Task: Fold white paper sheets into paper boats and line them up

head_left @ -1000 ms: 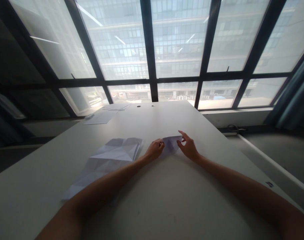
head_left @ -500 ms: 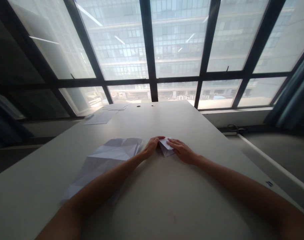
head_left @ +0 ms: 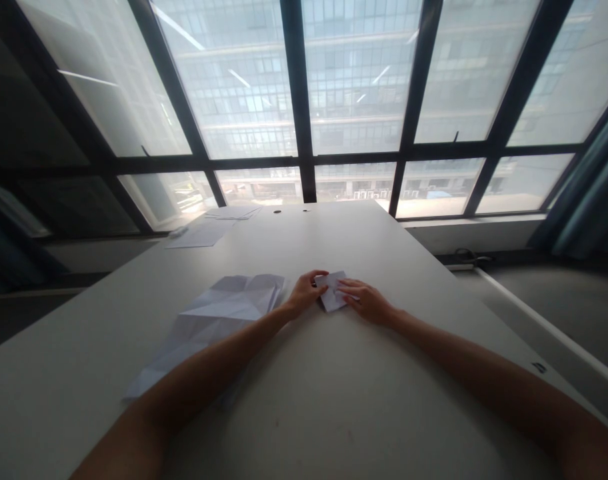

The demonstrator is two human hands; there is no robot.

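Well, I see a small folded paper (head_left: 333,297) on the white table (head_left: 304,387), its left edge held in the left hand (head_left: 305,292); the right hand (head_left: 368,301) lays fingers over the other side, gripping or not, I cannot tell. Creased sheets (head_left: 229,303) lie leftward.

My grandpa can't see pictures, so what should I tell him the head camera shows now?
A person's left hand pinches a small folded white paper on a white table, while the right hand rests its fingers on it. Creased white paper lies to the left; tall dark-framed windows stand behind.
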